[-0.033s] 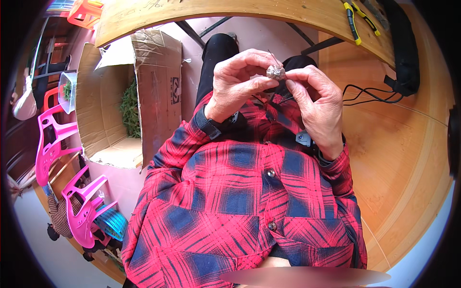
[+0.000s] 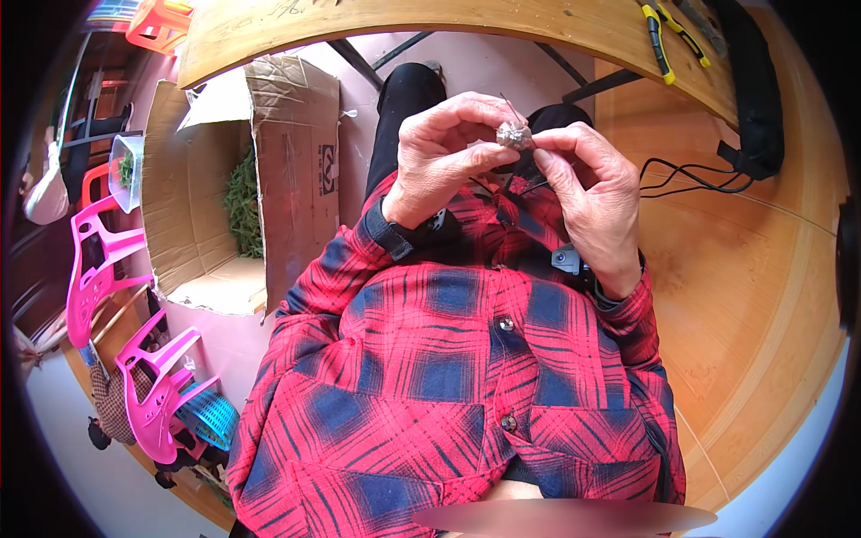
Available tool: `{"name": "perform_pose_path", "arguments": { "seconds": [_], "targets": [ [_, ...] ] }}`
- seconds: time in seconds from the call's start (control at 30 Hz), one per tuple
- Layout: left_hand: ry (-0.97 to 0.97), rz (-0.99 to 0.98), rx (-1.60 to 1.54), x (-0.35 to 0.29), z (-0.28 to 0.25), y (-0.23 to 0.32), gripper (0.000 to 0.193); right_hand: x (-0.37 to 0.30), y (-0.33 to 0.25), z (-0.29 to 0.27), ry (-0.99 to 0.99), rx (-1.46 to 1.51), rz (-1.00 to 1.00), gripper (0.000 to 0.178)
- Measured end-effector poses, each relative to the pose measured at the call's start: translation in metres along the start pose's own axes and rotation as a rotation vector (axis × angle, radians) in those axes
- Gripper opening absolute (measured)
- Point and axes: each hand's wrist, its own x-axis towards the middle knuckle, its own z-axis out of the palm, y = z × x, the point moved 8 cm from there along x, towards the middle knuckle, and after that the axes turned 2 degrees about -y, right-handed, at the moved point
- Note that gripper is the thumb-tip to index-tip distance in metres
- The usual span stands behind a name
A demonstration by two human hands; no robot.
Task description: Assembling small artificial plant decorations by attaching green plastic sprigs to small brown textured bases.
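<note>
Both hands are raised together in front of my chest, around a small round grey-brown knobbly piece [image 2: 514,135] that looks like a little cone. A thin dark wire or stem rises from its top. My left hand [image 2: 453,148] is closed, with thumb and forefinger pinching the piece from the left. Thumb and fingertips of my right hand [image 2: 592,184] are pressed together at its right edge. Whatever fine part lies between those right fingertips is too small to make out. Dark thin strands show below the piece, against my shirt.
A wooden table [image 2: 430,20] spans the far side, with yellow-black pliers [image 2: 662,45] and a black case with cables [image 2: 755,108] at right. An open cardboard box [image 2: 300,170] holding greenery [image 2: 244,206] stands left. Beyond are pink chairs [image 2: 152,394], a blue basket [image 2: 208,414] and other people.
The knobbly piece has turned very slightly between my fingertips. Both hands keep nearly the same place and grip.
</note>
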Motion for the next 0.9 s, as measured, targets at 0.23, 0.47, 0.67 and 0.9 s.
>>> {"name": "perform_pose_path", "arguments": {
  "seconds": [0.23, 0.47, 0.67, 0.9],
  "targets": [
    [0.130, -0.105, -0.144, -0.005, -0.006, -0.010, 0.025, -0.003, 0.007, 0.002, -0.050, 0.045, 0.143, 0.006],
    [0.066, -0.073, -0.059, -0.003, -0.007, -0.005, 0.027, -0.003, 0.012, 0.001, -0.082, 0.139, 0.230, 0.006],
    [0.076, -0.105, -0.057, -0.004, -0.008, -0.010, 0.033, -0.003, 0.011, 0.000, -0.115, 0.104, 0.228, 0.007],
    [-0.002, -0.044, 0.020, 0.000, -0.003, -0.007, 0.025, -0.004, 0.014, 0.005, -0.170, 0.159, 0.247, 0.007]
  ]
}}
